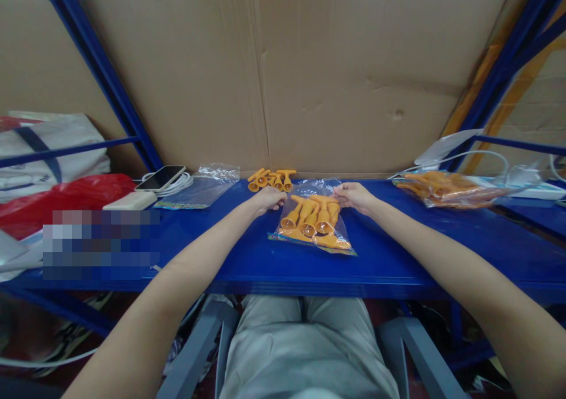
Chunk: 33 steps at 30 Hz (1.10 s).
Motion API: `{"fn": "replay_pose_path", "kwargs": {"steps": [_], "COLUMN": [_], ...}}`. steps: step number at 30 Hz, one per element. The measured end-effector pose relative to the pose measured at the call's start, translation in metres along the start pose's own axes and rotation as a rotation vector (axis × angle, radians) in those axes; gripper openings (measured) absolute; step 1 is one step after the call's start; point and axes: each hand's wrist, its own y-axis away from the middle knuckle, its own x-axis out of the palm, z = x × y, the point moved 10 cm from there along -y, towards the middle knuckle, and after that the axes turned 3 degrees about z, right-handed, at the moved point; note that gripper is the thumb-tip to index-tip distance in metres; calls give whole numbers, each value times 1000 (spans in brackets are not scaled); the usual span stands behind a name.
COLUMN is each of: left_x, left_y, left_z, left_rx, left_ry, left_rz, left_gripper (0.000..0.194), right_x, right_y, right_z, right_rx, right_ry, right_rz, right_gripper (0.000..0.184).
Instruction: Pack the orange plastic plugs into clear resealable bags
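- Pinching clear, crinkled plastic bag (319, 187) in nearly closed right hand (356, 197).
- Curling left hand (269, 198) at opposite edge; cannot tell if gripping.
- Containing smooth, flared orange horns (324, 215).

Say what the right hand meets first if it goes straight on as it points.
The bag: the right hand seems to pinch its edge, though exact depth is unclear.
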Motion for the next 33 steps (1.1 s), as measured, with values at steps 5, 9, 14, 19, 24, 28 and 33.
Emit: {"fn": "replay_pose_path", "kwargs": {"steps": [5, 9, 14, 19, 24, 28, 33], "left_x": [4, 11, 11, 12, 12, 6, 4], "left_y": [-2, -4, -9, -12, -11, -9, -10], "left_z": [1, 2, 5, 9, 10, 8, -1], "left_rx": [8, 50, 71, 47, 40, 30, 88], "left_ry": [163, 308, 368, 351, 328, 393, 435], "left_rz": [52, 87, 86, 117, 97, 53, 100], "left_gripper": [20, 14, 12, 6, 15, 24, 14], "right_x": [-1, 3, 14, 26, 33, 28, 18], "right_y": [-3, -6, -9, -8, -4, -8, -16], "right_z": [-7, -13, -18, -19, -18, -17, -16], "right_rx": [18, 26, 40, 27, 6, -14, -37], "right_ry": [-19, -75, -76, -55, -74, -92, -131], "right_rz": [-4, 37, 162, 280, 306, 253, 202], "right_gripper": [25, 25, 16, 16, 15, 10, 11]}}
